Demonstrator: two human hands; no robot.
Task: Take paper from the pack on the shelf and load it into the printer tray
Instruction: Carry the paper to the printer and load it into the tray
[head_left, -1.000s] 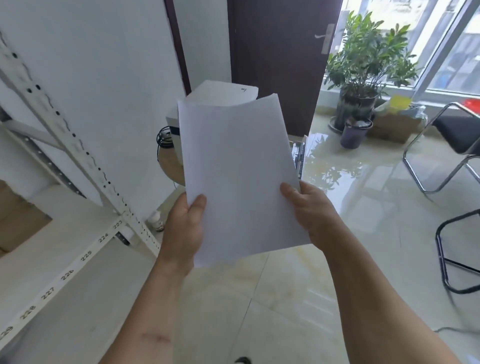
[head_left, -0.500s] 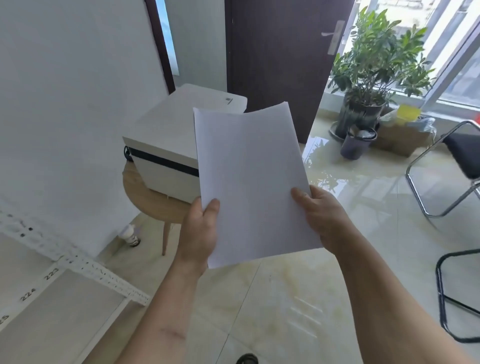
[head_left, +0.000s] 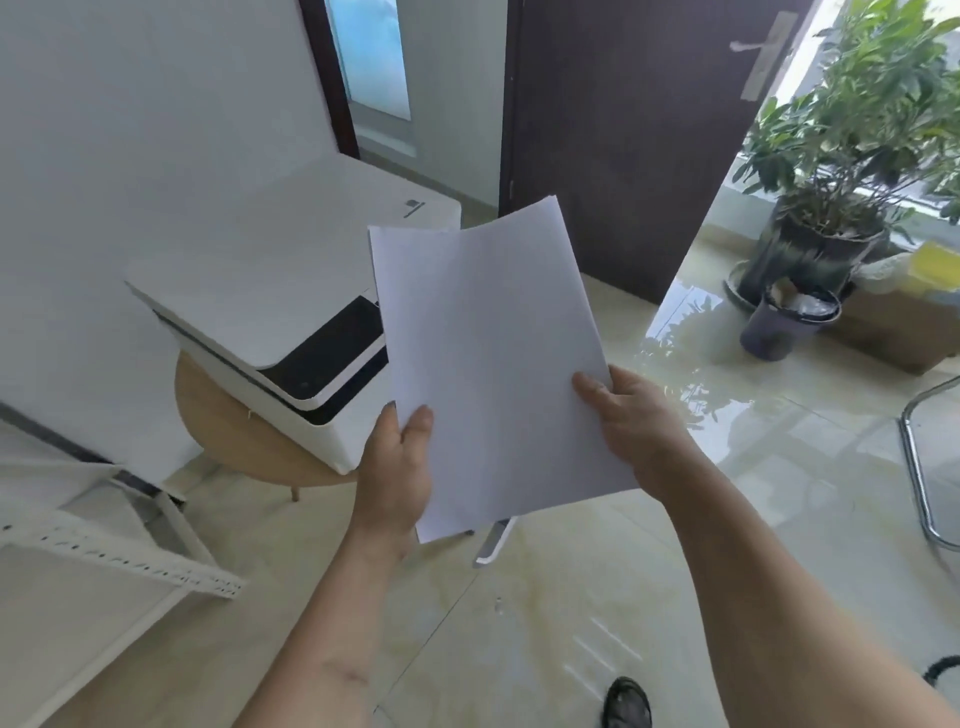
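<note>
- Carrying was the step in hand, as I judged it — the sheets of paper (head_left: 488, 364) were already out of the pack and held up in front of the person, not yet at the printer.
- The left hand (head_left: 397, 470) was closed on the lower left edge of the sheets, thumb on the near face and fingers hidden behind.
- The right hand (head_left: 631, 421) was closed on the lower right edge in the same manner, thumb on top; how many sheets lay in the grip could not be told.
- The paper stood nearly upright between the two hands, slightly bowed, its top corners free.
- The white printer (head_left: 291, 306) sat just beyond and to the left of the left hand, on a round wooden stool (head_left: 234, 431); the sheets hid its right side.
- A white panel edge (head_left: 493, 543) showed just below the paper, near the left wrist — possibly the opened printer tray, though too little was visible to say, and whether anything lay in it could not be told.
- The next move probably called for lowering the sheets toward the printer's front, squaring them and sliding them in flat.
- Beyond the right hand, a large planter (head_left: 810, 260) held a leafy plant (head_left: 852, 124); the small dark pot (head_left: 787, 325) beside it held something unclear.
- A white metal shelf frame (head_left: 119, 566) lay well left of the left hand; no paper pack showed there.
</note>
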